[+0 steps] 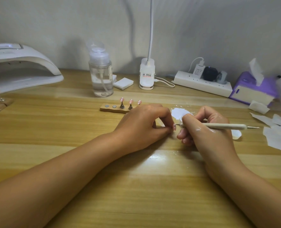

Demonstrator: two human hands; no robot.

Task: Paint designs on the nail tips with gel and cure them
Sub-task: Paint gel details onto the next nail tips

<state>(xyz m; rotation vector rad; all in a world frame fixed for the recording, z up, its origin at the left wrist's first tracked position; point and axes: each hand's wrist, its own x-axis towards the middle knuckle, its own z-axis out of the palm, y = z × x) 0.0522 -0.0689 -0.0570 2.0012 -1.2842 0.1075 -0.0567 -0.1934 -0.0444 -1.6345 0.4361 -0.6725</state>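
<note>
Dotting is going on: the left hand point(144, 124) is pinching a pink tip point(174, 127) in the middle of the surface point(136, 186). The right hand point(207, 129) is clamping its fingers point(185, 119) on a pen point(218, 126) aimed at it. Next is calling for a light dab, then the lamp point(21, 66) at ten o'clock. Whether pen is touching tip is unclear.

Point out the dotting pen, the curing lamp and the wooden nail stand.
dotting pen point(227, 126), head view, cream handle.
curing lamp point(37, 59), head view, white arch.
wooden nail stand point(110, 109), head view, bare left end.
</note>
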